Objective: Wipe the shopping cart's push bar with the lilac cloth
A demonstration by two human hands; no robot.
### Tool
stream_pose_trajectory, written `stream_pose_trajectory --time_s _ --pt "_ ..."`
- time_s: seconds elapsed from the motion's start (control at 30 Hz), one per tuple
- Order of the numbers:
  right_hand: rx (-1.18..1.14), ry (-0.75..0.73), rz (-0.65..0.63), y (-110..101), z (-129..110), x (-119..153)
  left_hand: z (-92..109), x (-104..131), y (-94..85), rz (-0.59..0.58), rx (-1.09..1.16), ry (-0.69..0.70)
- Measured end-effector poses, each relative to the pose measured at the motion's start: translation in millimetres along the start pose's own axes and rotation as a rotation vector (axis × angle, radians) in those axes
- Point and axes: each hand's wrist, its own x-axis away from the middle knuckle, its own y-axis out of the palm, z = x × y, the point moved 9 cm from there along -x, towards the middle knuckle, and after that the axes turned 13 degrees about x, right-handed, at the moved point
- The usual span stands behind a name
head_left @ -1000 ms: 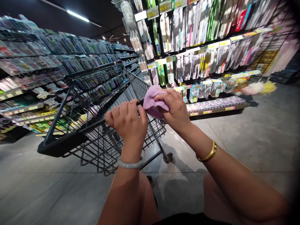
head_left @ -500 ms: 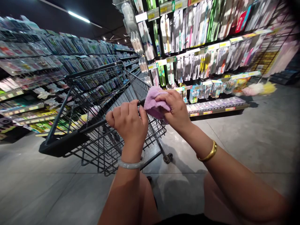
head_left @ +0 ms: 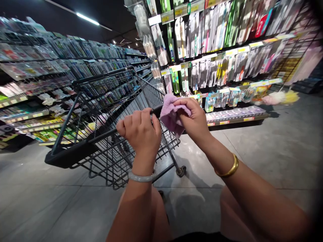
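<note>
The left hand (head_left: 141, 132) is closed around the handle bar (head_left: 108, 132) of a black shopping cart (head_left: 111, 161). Its fingers are curled over the top of the bar, with the thumb on the right side. The right hand (head_left: 195, 117) holds a purple cloth (head_left: 171, 114). Its fingers are bent and almost closed, and the cloth is pressed in folds between them and the thumb. The cloth is at the right end of the visible part of the bar, just beside the left hand, and it covers the bar there. A lower part of the cloth hangs down loosely.

The cart stands on a grey floor (head_left: 252, 148), and one wheel (head_left: 181, 171) is seen at the right side of it. On the left wrist there is a pale bracelet (head_left: 142, 177), and on the right wrist a gold bracelet (head_left: 230, 167). At the far right stands a shelf rack (head_left: 227, 123) with many packets, and near its right end there are pink and yellow puffs (head_left: 280, 97). Another long rack (head_left: 37, 116) with packets is on the left.
</note>
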Motion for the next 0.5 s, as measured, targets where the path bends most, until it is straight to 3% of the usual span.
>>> stream_pose_trajectory --time_s 0.13,0.2,0.4,0.5 --pt "0.081 -0.176 -0.027 1 -28 3 1 0 -0.8 0.014 0.009 0.01" --pt "0.089 -0.214 -0.03 1 -29 3 0 0 -0.3 0.005 0.008 0.002" --pt "-0.005 -0.006 0.026 -2 11 -3 -1 1 1.1 -0.004 0.011 0.009" --pt "-0.009 0.023 0.031 -3 11 -2 -3 1 2.9 -0.008 -0.001 0.026"
